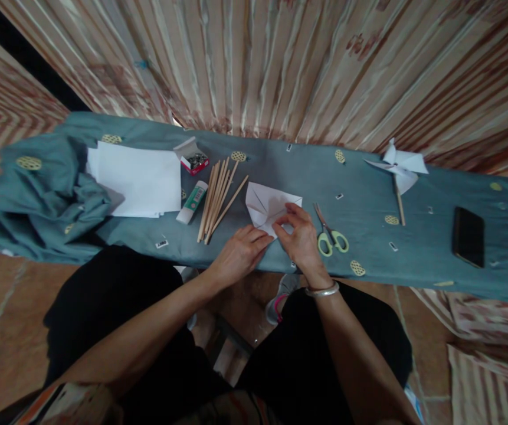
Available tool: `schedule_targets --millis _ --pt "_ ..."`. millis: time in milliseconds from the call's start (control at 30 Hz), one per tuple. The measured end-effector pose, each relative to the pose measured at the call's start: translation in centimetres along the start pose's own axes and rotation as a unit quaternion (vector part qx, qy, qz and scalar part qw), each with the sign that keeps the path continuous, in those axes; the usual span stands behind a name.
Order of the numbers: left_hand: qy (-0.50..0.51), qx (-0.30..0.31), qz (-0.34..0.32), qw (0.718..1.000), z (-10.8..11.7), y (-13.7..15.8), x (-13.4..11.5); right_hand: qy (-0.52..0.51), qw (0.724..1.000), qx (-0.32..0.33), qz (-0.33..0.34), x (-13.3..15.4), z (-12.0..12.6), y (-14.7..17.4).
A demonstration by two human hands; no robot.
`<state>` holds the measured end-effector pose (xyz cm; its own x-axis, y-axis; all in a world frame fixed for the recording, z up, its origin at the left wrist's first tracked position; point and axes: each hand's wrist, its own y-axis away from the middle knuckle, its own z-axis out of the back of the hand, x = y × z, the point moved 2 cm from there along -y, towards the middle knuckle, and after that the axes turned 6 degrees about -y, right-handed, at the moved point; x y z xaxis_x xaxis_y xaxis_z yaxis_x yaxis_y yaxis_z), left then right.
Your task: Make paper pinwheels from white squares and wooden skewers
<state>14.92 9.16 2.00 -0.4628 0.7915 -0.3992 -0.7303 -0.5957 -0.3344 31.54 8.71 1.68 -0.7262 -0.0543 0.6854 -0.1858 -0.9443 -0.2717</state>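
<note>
A white sheet of paper point(268, 199) with crease lines lies on the cloth in front of me, partly covered by my fingers. My left hand point(241, 252) is closed, with its fingertips pressed together on the paper's near corner. From the other side, my right hand point(298, 235) pinches the near right part of the same sheet with thumb and fingers. Just right of that hand lie scissors point(331, 233) with light green handles. Left of the paper is a bunch of thin wooden sticks point(215, 200), with a glue stick point(192, 202) beside it.
Stacked white paper point(141, 177) lies at the left, near a small open box point(193, 158) of metal pins or tacks. A paper pinwheel point(399, 168) on a stick and a dark phone point(468, 236) rest at the right. Bunched green cloth point(50, 189) covers the left end; a striped curtain point(254, 71) hangs behind.
</note>
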Motion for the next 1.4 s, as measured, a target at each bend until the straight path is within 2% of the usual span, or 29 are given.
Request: schedule_targets --millis 867,1400 --pt "-0.012 0.0 0.005 1.0 0.1 -0.3 -0.1 -0.006 1.0 0.011 0.012 0.2 0.0 0.2" --pt "-0.016 0.019 0.013 1.0 0.0 -0.4 -0.1 0.071 0.994 0.026 0.083 1.2 0.0 1.1"
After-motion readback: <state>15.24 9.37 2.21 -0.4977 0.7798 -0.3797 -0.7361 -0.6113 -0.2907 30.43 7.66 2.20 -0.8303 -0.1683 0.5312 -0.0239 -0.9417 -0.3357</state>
